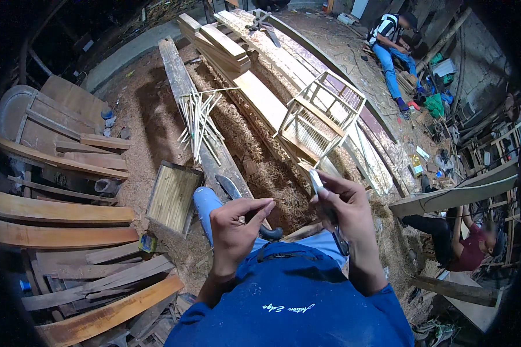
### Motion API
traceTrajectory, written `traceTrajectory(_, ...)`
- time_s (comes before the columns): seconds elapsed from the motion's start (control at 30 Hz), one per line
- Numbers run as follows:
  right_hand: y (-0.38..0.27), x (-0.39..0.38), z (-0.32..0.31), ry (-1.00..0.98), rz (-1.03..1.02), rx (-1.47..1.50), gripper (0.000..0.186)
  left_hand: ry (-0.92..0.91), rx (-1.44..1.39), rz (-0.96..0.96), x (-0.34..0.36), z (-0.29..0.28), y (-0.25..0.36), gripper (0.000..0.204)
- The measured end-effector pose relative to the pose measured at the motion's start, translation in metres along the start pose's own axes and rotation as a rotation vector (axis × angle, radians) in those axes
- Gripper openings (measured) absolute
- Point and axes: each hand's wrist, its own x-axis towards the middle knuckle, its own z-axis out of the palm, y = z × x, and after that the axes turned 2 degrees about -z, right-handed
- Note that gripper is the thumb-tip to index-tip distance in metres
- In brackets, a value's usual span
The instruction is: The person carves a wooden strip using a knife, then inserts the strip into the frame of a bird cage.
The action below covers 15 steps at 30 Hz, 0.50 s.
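Observation:
My left hand (237,231) is raised above my lap, thumb and index finger pinched; anything between them is too small to make out. My right hand (353,220) grips a knife-like tool (342,246) with a dark body, and a short pale piece (317,180) shows at its thumb and forefinger. Just beyond my left hand, a curved dark blade (228,188) lies on a weathered plank (173,69) beside my leg. A bundle of thin pale sticks (197,118) rests farther along that plank. A small slatted wooden frame (321,115) stands on pale boards past my right hand.
An open wooden tray (173,196) lies left of the plank. Curved timber pieces (63,208) and scraps crowd the left. Stacked boards (260,92) run away ahead over shavings. One person (388,52) sits at back right; another (463,248) works beside leaning boards (451,196) at right.

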Motion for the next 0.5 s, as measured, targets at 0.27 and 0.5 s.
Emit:
traceTrajectory(0.27,-0.010,-0.009,0.033,-0.226,0.141,0.030,0.044,0.006,-0.035,-0.061,0.002,0.006,0.001,0.013)
traceTrajectory(0.5,-0.007,-0.011,0.034,-0.232,0.146,0.055,0.039,-0.018,-0.008,-0.025,0.002,0.004,0.005,0.015)
